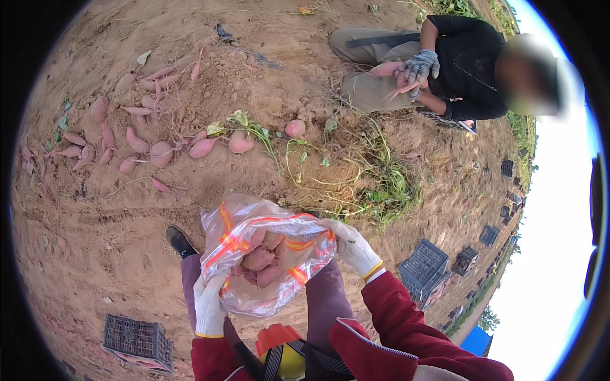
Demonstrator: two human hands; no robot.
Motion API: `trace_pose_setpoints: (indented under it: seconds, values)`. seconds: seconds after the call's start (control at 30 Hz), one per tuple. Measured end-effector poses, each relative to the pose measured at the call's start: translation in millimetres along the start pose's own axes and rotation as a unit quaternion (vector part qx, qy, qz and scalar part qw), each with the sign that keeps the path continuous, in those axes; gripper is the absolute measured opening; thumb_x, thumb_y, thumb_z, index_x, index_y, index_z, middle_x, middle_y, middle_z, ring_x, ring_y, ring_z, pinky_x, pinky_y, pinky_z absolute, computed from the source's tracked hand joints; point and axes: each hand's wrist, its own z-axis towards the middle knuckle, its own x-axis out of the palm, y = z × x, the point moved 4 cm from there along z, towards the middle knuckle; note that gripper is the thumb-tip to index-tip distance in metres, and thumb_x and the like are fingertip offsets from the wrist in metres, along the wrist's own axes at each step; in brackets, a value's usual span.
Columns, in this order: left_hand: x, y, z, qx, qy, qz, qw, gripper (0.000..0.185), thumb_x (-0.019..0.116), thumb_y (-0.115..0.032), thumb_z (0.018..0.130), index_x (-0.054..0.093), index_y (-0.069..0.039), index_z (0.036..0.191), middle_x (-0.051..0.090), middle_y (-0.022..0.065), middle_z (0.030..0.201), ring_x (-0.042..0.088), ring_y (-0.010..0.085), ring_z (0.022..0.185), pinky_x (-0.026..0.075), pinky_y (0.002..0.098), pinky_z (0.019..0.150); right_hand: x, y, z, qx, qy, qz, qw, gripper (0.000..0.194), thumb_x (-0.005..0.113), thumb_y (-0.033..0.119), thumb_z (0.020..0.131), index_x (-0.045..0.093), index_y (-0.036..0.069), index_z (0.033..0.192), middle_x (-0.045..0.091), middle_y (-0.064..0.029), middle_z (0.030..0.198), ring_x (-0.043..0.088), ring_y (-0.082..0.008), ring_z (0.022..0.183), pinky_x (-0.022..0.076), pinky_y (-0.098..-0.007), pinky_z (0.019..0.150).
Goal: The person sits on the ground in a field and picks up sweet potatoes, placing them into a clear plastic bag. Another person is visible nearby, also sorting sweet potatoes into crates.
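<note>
A translucent woven plastic sack (267, 305) with orange and red stripes hangs between my hands, its mouth spread wide. Several sweet potatoes (259, 259) lie inside it. My left hand (209, 302), in a white knit glove, grips the rim at the near left. The rim's far right side is held by my right hand (351, 245), gloved the same way, with dirt on its back. How the fingertips wrap the plastic is partly hidden. Past the sack, loose sweet potatoes (162, 154) lie in a row on the soil.
Across the row a person (469, 71) with grey gloves (421, 65) holds sweet potatoes. Cut vines (388, 185) are heaped right of the row. Black plastic crates stand at the lower left (138, 338) and right (423, 266). My shoe (180, 241) is beside the sack.
</note>
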Motion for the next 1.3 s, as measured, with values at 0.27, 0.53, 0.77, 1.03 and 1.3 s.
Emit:
trace_pose_setpoints:
  seconds: [0.27,0.53,0.77,1.03,1.3]
  values:
    - [-34,28,37,-0.049,0.083,0.015,0.995,0.054,0.082,-0.003,0.070,0.065,0.003,0.122,0.074,0.0083,0.108,0.070,0.0147,0.086,0.055,0.0295,0.079,4,85,276,-0.229,-0.192,-0.705,0.644,0.062,0.066,0.049,0.086,0.059,0.007,0.131,0.065,-0.0273,0.119,0.065,-0.0436,0.110,0.0518,-0.0508,0.094]
    - [-79,65,33,-0.139,-0.029,-0.108,0.984,0.056,0.074,-0.018,0.087,0.056,0.003,0.134,0.067,0.0172,0.127,0.069,0.0286,0.108,0.058,0.0426,0.092,25,100,416,-0.111,-0.288,-0.773,0.554,0.076,0.083,0.044,0.073,0.051,0.010,0.132,0.059,-0.0232,0.128,0.063,-0.0410,0.117,0.0528,-0.0503,0.097]
    - [-35,38,45,-0.026,0.032,0.014,0.999,0.064,0.087,-0.007,0.067,0.061,0.001,0.125,0.071,0.0095,0.117,0.070,0.0191,0.097,0.057,0.0339,0.082,-40,118,262,-0.276,-0.127,-0.629,0.716,0.097,0.088,0.031,0.069,0.042,0.005,0.151,0.060,-0.0223,0.135,0.062,-0.0355,0.123,0.0493,-0.0439,0.106]
    - [-1,15,44,0.007,0.091,-0.042,0.995,0.036,0.067,-0.009,0.085,0.067,0.002,0.119,0.073,0.0065,0.101,0.069,0.0138,0.080,0.056,0.0287,0.072,-125,121,75,-0.161,-0.054,0.058,0.984,0.076,0.084,0.026,0.078,0.051,0.002,0.142,0.060,-0.0148,0.134,0.059,-0.0329,0.123,0.0490,-0.0511,0.108]
    - [15,3,21,0.057,0.084,0.010,0.995,0.040,0.061,-0.032,0.102,0.065,0.000,0.126,0.071,0.0064,0.108,0.069,0.0132,0.089,0.056,0.0293,0.078,-64,74,-14,-0.061,0.019,0.239,0.969,0.082,0.072,0.048,0.085,0.043,0.009,0.152,0.050,-0.0186,0.150,0.052,-0.0428,0.134,0.0526,-0.0650,0.098]
